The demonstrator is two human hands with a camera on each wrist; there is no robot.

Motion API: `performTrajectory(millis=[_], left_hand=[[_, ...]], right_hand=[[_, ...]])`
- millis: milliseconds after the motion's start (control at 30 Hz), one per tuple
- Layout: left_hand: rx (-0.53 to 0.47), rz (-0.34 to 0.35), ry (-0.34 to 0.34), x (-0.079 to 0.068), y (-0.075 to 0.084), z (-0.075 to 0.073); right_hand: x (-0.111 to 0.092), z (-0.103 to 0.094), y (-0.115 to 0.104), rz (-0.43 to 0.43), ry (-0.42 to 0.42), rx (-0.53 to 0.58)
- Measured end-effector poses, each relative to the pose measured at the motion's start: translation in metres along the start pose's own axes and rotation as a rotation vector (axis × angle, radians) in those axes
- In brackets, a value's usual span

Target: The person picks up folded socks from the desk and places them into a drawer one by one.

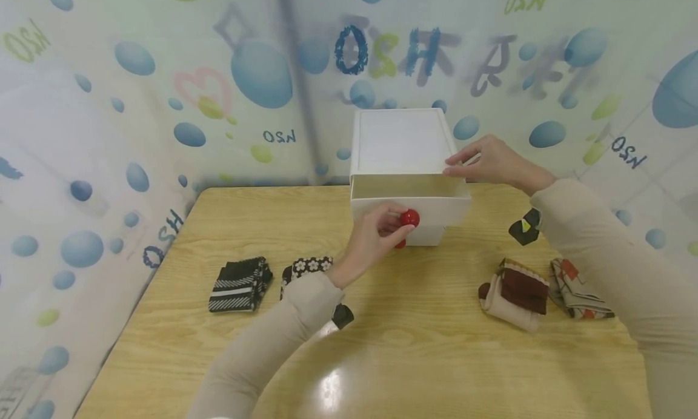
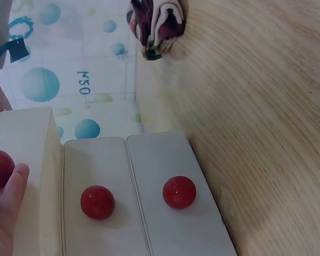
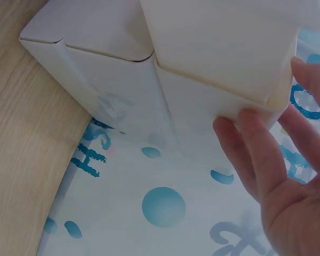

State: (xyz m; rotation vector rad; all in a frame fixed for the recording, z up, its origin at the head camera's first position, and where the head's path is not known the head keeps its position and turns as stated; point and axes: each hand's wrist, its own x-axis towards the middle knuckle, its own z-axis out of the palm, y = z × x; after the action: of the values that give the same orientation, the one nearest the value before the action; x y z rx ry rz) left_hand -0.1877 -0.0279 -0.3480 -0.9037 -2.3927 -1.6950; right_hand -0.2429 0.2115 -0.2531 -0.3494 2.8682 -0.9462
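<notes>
A white drawer cabinet point(image 1: 403, 140) stands at the table's far side, its top drawer point(image 1: 436, 208) pulled part way out. In the left wrist view two lower drawers, each with a round red knob point(image 2: 180, 192), are closed. My left hand point(image 1: 376, 234) pinches the top drawer's red knob point(image 1: 409, 218) between thumb and fingers. My right hand point(image 1: 493, 161) rests its fingertips against the cabinet's right side and upper front edge, fingers only slightly bent. The visible part of the drawer's inside shows bare white walls; its floor is hidden.
On the wooden table point(image 1: 414, 358), a folded black-and-white striped cloth item point(image 1: 240, 286) and a flower-patterned one point(image 1: 312, 265) lie left. Folded maroon-and-cream point(image 1: 518, 292) and checked point(image 1: 580, 289) pieces lie right. A patterned curtain point(image 1: 262, 134) hangs behind the table.
</notes>
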Motion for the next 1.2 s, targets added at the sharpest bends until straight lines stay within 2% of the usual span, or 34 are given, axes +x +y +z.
performTrajectory(millis=[233, 467, 667, 933, 1200], left_hand=[[-0.012, 0.013, -0.02, -0.013, 0.006, 0.001], [0.002, 0.101, -0.036, -0.025, 0.01, 0.007], [0.02, 0.139, -0.034, -0.039, 0.015, 0.007], [0.071, 0.283, -0.022, -0.055, 0.021, 0.01], [0.076, 0.321, -0.04, -0.067, 0.021, 0.013]], right_hand=[[-0.001, -0.001, 0.0, 0.007, -0.007, 0.003], [-0.003, -0.002, 0.004, 0.031, -0.006, 0.017], [-0.002, 0.0, 0.001, 0.015, -0.017, 0.032], [-0.002, 0.0, 0.0, 0.002, -0.014, 0.024], [-0.002, 0.0, 0.001, 0.002, -0.02, 0.032]])
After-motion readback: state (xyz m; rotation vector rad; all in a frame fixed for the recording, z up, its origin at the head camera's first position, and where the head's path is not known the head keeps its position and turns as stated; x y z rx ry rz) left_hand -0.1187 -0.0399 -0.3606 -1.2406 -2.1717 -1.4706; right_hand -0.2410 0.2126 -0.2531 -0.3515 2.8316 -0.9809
